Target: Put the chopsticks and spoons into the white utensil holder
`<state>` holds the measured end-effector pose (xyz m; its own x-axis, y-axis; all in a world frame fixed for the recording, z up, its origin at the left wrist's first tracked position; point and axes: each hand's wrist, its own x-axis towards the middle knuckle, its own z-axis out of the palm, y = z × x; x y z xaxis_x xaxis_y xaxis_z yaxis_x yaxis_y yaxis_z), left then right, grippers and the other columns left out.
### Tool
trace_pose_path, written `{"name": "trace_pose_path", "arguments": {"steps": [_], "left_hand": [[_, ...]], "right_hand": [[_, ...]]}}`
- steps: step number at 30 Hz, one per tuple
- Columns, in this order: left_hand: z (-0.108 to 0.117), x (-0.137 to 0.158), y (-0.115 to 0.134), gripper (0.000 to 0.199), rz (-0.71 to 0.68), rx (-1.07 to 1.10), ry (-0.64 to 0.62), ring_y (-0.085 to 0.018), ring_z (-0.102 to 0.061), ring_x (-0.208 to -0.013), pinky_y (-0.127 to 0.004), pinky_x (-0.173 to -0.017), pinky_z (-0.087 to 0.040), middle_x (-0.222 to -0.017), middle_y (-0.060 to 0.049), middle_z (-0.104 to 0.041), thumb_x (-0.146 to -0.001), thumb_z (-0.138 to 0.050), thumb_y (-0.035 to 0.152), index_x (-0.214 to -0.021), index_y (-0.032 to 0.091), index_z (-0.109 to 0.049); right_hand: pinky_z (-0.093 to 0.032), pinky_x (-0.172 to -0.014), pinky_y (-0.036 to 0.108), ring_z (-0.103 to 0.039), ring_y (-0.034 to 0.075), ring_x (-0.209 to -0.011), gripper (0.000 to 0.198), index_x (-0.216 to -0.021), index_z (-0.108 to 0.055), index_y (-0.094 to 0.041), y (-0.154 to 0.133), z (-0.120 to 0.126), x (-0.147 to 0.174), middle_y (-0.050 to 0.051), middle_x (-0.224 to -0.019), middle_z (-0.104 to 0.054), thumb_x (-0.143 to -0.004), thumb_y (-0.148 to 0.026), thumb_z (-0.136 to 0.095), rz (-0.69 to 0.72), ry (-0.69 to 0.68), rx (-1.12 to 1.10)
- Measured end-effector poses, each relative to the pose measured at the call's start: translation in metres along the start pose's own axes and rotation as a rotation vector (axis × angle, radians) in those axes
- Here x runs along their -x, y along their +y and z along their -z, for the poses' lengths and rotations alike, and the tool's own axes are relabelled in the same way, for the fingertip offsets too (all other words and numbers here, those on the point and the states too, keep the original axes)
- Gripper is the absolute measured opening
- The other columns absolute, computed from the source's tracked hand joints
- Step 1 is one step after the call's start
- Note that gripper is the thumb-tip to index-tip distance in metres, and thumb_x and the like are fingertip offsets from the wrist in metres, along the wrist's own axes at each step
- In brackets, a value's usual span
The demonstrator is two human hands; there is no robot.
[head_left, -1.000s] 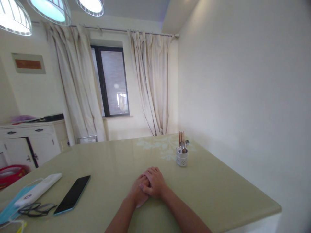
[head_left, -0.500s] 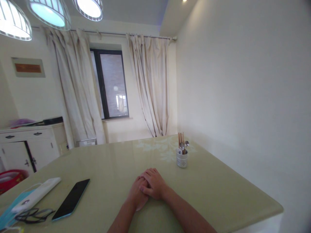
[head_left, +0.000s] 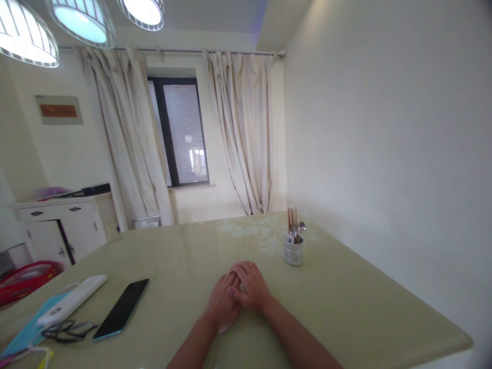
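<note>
My left hand lies on the pale green tabletop, fingers stretched forward and partly covered. Across those fingers rests my right hand, its fingers laid out together and its thumb touching the left hand. No object shows in either hand; the space under the palms is hidden. Beyond and to the right stands a white pierced cup with chopsticks and metal spoons in it. A dark-screened phone lies left of my hands.
Farther left lie black-framed glasses, a white elongated device and a light blue mask. A red basket and a white cabinet stand past the table's left edge. A wall borders the right side.
The view has turned slightly left, so everything sits farther right. My hands stay together on the table, and the left fingers show a little more from under the right hand.
</note>
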<state>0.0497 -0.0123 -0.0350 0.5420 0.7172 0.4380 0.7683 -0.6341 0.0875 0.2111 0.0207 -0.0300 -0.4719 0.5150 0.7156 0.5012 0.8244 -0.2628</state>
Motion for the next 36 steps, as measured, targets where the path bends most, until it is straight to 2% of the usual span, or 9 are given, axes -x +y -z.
{"name": "trace_pose_path", "arguments": {"steps": [4,7,10,13,19,25,31,34,36], "left_hand": [[0.009,0.001,0.005,0.025,-0.1,-0.077,-0.051,-0.025,-0.064,-0.112,-0.043,-0.104,-0.049,-0.118,-0.01,-0.072,-0.094,-0.049,0.013,-0.11,0.02,-0.066],[0.007,-0.002,0.0,0.013,-0.115,-0.06,-0.07,-0.023,-0.063,-0.094,-0.039,-0.092,-0.049,-0.098,-0.008,-0.07,-0.088,-0.052,0.016,-0.093,0.021,-0.063],[0.001,-0.006,-0.012,0.008,0.027,0.073,0.023,-0.021,-0.059,-0.078,-0.033,-0.078,-0.046,-0.079,-0.004,-0.064,-0.083,-0.051,0.02,-0.078,0.023,-0.055],[-0.004,-0.006,-0.023,0.022,0.21,0.164,0.121,-0.017,-0.052,-0.062,-0.029,-0.063,-0.036,-0.064,0.0,-0.052,-0.092,-0.037,0.025,-0.071,0.025,-0.044],[0.001,0.002,-0.025,0.03,0.348,0.347,0.201,-0.014,-0.048,-0.053,-0.027,-0.059,-0.029,-0.057,0.004,-0.044,-0.097,-0.032,0.04,-0.071,0.026,-0.037],[0.01,0.003,-0.025,0.034,0.434,0.445,0.227,-0.013,-0.044,-0.05,-0.027,-0.057,-0.026,-0.053,0.007,-0.039,-0.095,-0.038,0.048,-0.069,0.026,-0.04],[0.012,-0.001,-0.018,0.041,0.492,0.563,0.263,-0.014,-0.045,-0.054,-0.027,-0.057,-0.03,-0.057,0.006,-0.043,-0.097,-0.044,0.055,-0.072,0.024,-0.05],[0.013,-0.005,-0.011,0.045,0.558,0.68,0.291,-0.018,-0.057,-0.065,-0.029,-0.061,-0.042,-0.07,0.001,-0.061,-0.095,-0.049,0.064,-0.09,0.022,-0.063],[0.017,-0.012,-0.008,0.057,0.624,0.806,0.344,-0.024,-0.068,-0.084,-0.034,-0.072,-0.052,-0.094,-0.008,-0.074,-0.092,-0.051,0.072,-0.109,0.02,-0.066]], "right_hand": [[-0.044,-0.105,0.045,-0.061,0.029,-0.119,0.031,-0.129,-0.06,-0.023,0.017,0.023,0.009,0.012,-0.124,-0.069,-0.11,-0.042,-0.045,-0.099,0.288,0.016],[-0.042,-0.106,0.049,-0.059,0.031,-0.118,0.032,-0.127,-0.061,-0.022,0.04,0.052,0.012,0.013,-0.121,-0.067,-0.109,-0.046,-0.048,-0.223,0.598,0.15],[-0.038,-0.107,0.055,-0.056,0.036,-0.117,0.053,-0.131,-0.057,-0.015,0.067,0.08,0.016,0.018,-0.122,-0.063,-0.103,-0.06,-0.052,-0.463,0.964,0.279],[-0.038,-0.107,0.057,-0.054,0.04,-0.118,0.082,-0.139,-0.053,-0.01,0.093,0.091,0.021,0.023,-0.125,-0.06,-0.091,-0.076,-0.058,-0.695,1.101,0.287],[-0.038,-0.11,0.064,-0.051,0.049,-0.134,0.112,-0.15,-0.045,-0.009,0.117,0.069,0.026,0.031,-0.146,-0.055,-0.067,-0.077,-0.078,-0.967,0.976,0.207],[-0.047,-0.105,0.057,-0.062,0.044,-0.126,0.092,-0.146,-0.049,-0.013,0.118,0.068,0.029,0.027,-0.139,-0.064,-0.07,-0.056,-0.077,-1.024,0.885,0.161],[-0.052,-0.097,0.059,-0.065,0.042,-0.107,0.064,-0.117,-0.064,-0.014,0.101,0.058,0.025,0.022,-0.113,-0.07,-0.069,-0.055,-0.078,-0.835,0.663,0.094],[-0.053,-0.096,0.057,-0.064,0.037,-0.104,0.056,-0.111,-0.065,-0.018,0.073,0.044,0.016,0.015,-0.108,-0.067,-0.068,-0.05,-0.083,-0.713,0.477,-0.082],[-0.053,-0.098,0.055,-0.064,0.035,-0.106,0.059,-0.113,-0.065,-0.018,0.051,0.035,0.01,0.012,-0.11,-0.066,-0.065,-0.043,-0.09,-0.625,0.368,-0.238]]}}
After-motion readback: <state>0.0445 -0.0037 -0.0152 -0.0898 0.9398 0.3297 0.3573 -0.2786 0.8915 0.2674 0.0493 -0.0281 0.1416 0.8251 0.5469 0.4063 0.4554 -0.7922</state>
